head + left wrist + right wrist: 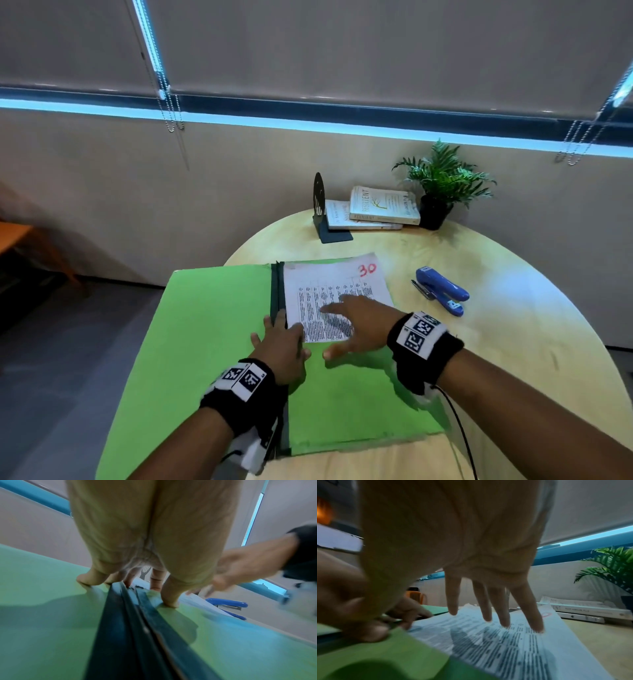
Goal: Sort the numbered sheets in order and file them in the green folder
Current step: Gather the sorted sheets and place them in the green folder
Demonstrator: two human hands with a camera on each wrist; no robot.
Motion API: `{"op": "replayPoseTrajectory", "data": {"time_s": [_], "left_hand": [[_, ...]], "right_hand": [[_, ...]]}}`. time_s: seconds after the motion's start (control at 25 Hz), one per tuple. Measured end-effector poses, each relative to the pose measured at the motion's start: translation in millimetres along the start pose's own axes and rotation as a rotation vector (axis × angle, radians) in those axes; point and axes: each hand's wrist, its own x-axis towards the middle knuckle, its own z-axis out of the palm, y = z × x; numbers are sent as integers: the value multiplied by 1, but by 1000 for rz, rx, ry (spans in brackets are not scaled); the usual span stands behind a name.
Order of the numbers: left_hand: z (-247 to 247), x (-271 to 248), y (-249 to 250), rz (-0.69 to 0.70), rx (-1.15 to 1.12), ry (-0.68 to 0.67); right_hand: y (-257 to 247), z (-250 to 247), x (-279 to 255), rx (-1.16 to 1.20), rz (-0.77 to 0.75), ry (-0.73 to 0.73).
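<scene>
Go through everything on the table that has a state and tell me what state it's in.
Green folder: open flat.
Printed sheet marked 30: face up on folder's right half.
Left hand: fingers resting along the dark spine.
Right hand: flat, fingers spread on sheet.
Blue stapler: closed.
Two books: stacked, closed.

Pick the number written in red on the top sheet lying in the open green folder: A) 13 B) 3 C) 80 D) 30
D. The head view shows a red 30 in the upper right corner of the top sheet, which lies on the right half of the green folder under the right hand with its fingers spread, while the left hand presses near the spine.
</scene>
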Motion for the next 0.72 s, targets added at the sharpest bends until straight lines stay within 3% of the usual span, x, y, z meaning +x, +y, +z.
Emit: {"op": "replayPoseTrajectory", "data": {"time_s": [0.08, 0.28, 0.36, 0.52, 0.72], "left_hand": [[-3, 9, -2, 25, 28, 23], [-16, 0, -22, 157, -99, 111], [-20, -11, -50, 58, -106, 155], [-12, -47, -115, -273, -44, 241], [-8, -84, -115, -553, -148, 311]], "right_hand": [[-4, 13, -21, -28, 33, -129], [-8, 27, -27, -76, 43, -99], [-9, 25, -31, -70, 39, -94], [-17, 23, -38, -102, 16, -93], [-15, 22, -36, -46, 60, -81]]}}
